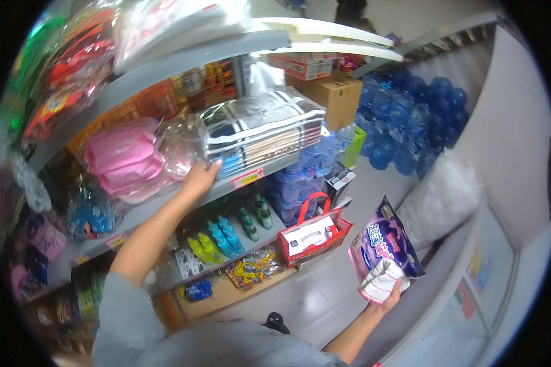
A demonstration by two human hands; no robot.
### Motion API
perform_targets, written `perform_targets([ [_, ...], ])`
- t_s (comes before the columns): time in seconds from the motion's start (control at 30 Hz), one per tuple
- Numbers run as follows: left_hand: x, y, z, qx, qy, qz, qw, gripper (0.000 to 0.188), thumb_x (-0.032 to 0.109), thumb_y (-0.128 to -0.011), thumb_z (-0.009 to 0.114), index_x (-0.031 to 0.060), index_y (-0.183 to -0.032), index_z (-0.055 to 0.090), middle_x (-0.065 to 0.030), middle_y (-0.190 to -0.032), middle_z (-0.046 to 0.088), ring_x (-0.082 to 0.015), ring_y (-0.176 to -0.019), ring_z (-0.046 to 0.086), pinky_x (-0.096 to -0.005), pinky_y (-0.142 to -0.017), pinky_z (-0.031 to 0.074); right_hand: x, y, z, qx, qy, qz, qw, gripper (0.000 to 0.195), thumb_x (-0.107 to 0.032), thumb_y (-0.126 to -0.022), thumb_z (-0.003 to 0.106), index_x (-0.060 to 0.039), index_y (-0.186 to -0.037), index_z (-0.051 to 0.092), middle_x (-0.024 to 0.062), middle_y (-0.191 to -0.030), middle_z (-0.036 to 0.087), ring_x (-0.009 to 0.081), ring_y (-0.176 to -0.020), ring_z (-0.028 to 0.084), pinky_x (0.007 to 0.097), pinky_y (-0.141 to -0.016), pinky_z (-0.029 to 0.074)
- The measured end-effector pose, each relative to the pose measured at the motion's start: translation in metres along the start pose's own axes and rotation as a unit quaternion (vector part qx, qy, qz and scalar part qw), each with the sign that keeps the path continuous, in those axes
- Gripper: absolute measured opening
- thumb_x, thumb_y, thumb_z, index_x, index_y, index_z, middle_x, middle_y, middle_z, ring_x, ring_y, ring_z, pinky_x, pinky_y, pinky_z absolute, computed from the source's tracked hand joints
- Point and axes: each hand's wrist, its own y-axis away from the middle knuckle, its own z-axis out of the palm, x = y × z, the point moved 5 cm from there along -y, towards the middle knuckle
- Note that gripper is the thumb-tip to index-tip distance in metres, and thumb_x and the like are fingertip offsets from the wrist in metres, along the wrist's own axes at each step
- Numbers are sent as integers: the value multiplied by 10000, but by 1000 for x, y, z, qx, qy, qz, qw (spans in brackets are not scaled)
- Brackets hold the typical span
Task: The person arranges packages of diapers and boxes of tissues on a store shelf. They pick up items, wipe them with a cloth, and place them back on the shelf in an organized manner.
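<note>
On the shelf at centre lies a stack of folded striped towels (261,128) in clear plastic. My left hand (204,176) touches the stack's lower left corner, its thumb against a blue layer; its fingers are partly hidden, so its grip is unclear. A pink item in clear plastic (124,156) lies to the left of it. My right hand (392,293), low at the right, grips a folded white cloth with pink lines (381,280) together with a purple printed packet (388,238), which stands up behind the cloth.
Green and blue bottles (225,236) stand on the lower shelf. A red carry bag (315,236) holding a white box stands beside packs of bottled water (298,183). Large blue water bottles (404,114) are piled at the back. At right are a white plastic-wrapped bundle (445,197) and a glass-fronted case (459,303).
</note>
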Motion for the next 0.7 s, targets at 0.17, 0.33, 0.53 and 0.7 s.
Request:
perform_targets([
  [0.17, 0, 10, 5, 11, 45, -19, 999, 818, 661, -880, 545, -106, -1150, 629, -328, -1097, 656, -431, -1083, 637, -458, -938, 484, -12, -31, -18, -40, 14, 40, 998, 564, -390, -1003, 454, 56, -1346, 485, 222, -1235, 598, 349, -995, 626, 481, -817, 525],
  [0.33, 6, 72, -28, 41, 84, -14, 996, 984, 446, -816, 736, -78, -1491, 250, -310, -1525, 303, -400, -1431, 316, -409, -1166, 292, -26, -27, 11, -155, 67, 42, 985, 587, -462, -1018, 407, 31, -1335, 449, 154, -1000, 569, 265, -774, 563, 400, -637, 484],
  [0.53, -55, 145, -105, 243, -122, 46, 961, 710, 167, -818, 692, 6, -1435, 381, -201, -1391, 450, -390, -1283, 461, -444, -1074, 399, -30, -24, 59, -175, 50, 35, 983, 424, -333, -1022, 472, 14, -1261, 516, 77, -982, 539, 201, -787, 521, 360, -705, 464],
  [0.7, -61, 132, -127, 199, -282, 38, 938, 496, 99, -810, 628, -14, -1275, 497, -177, -1230, 552, -373, -1079, 599, -453, -860, 534, -26, -20, 78, -179, 49, 32, 982, 397, -317, -1013, 487, 12, -1234, 525, 76, -961, 541, 201, -774, 522, 354, -692, 461],
])
